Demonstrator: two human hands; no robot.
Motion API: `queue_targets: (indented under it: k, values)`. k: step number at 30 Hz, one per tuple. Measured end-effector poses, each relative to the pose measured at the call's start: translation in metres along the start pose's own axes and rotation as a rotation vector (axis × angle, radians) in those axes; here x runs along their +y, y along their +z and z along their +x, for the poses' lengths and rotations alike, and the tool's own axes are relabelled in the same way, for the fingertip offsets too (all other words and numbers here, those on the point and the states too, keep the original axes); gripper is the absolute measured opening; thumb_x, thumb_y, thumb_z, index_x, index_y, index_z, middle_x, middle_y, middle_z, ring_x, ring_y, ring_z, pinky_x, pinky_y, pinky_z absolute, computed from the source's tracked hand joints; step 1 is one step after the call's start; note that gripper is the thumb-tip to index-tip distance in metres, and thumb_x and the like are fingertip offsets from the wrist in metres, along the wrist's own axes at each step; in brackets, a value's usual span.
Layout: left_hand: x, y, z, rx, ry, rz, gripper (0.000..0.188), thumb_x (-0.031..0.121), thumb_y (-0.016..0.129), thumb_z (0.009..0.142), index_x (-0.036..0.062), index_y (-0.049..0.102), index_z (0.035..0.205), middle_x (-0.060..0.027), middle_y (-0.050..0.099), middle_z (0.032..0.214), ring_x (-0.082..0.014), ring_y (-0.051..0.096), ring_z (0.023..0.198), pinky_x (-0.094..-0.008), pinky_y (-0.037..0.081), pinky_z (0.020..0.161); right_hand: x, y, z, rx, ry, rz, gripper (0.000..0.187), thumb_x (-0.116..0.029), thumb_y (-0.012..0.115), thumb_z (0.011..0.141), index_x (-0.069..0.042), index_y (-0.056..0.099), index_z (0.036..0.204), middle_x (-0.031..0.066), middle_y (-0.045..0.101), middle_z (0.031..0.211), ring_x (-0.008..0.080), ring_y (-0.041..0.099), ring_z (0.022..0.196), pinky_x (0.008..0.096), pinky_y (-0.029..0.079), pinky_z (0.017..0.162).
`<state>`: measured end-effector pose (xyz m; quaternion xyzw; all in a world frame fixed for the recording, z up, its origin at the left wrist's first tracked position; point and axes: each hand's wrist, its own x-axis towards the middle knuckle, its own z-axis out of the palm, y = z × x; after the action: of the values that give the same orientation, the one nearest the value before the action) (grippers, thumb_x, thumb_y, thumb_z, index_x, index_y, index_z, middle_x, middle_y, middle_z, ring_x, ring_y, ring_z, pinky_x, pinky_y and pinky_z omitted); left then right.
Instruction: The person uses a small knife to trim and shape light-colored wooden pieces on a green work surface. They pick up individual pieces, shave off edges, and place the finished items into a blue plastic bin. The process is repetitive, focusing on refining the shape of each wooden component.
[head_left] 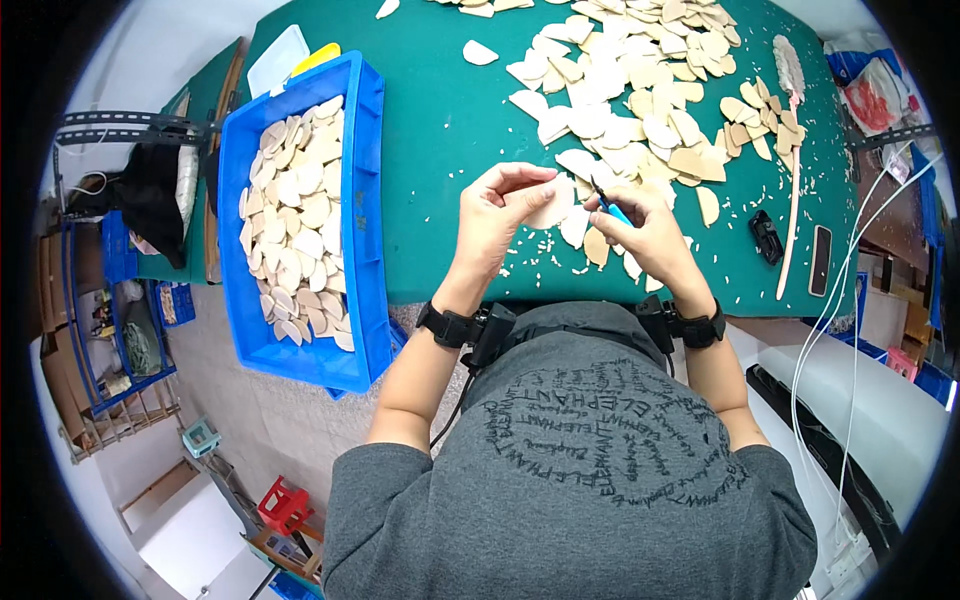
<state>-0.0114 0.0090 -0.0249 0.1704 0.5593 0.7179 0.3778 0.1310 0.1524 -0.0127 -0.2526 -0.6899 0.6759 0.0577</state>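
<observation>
The left hand (490,222) pinches a pale, rounded piece (549,207) between thumb and fingers, on the side facing the right hand (648,232), which grips a blue-handled tool (619,214), its dark tip near the piece. Beyond both hands, similar pieces (655,115) lie heaped on the green bench (440,120).

The big blue plastic box (362,200) is at the left of the flat green table (430,120). Thin pale half-round pieces (300,200) lie in it. To its right, a big heap of thin pale pieces (620,130) lies on the table. Farther right is the long pale brush (793,190), with a small black plastic thing (766,238) left of its handle and a thin dark phone (820,261) right of it.
</observation>
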Motion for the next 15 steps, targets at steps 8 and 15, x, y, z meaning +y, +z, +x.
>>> queue_targets:
  k: [8, 15]
  values:
    - [0.011, 0.010, -0.010, 0.068, 0.127, 0.063, 0.019, 0.003, 0.070, 0.081, -0.0027, 0.063, 0.098, -0.0104, 0.067, 0.095, -0.0134, 0.065, 0.086, -0.0249, 0.053, 0.077, -0.004, 0.008, -0.001, -0.007, -0.073, -0.135, 0.020, -0.016, 0.066, 0.080, 0.000, 0.066, 0.092, 0.0006, 0.060, 0.069, 0.0054, 0.052, 0.062, 0.0216, 0.041, 0.056]
    - [0.009, 0.015, -0.012, 0.090, 0.163, 0.163, 0.019, 0.001, 0.069, 0.081, -0.0031, 0.063, 0.099, -0.0125, 0.067, 0.099, -0.0145, 0.065, 0.089, -0.0257, 0.053, 0.080, -0.012, 0.007, -0.004, -0.017, 0.030, -0.229, 0.019, -0.012, 0.066, 0.083, 0.001, 0.066, 0.097, 0.0007, 0.064, 0.083, 0.0055, 0.055, 0.074, 0.0199, 0.044, 0.066]
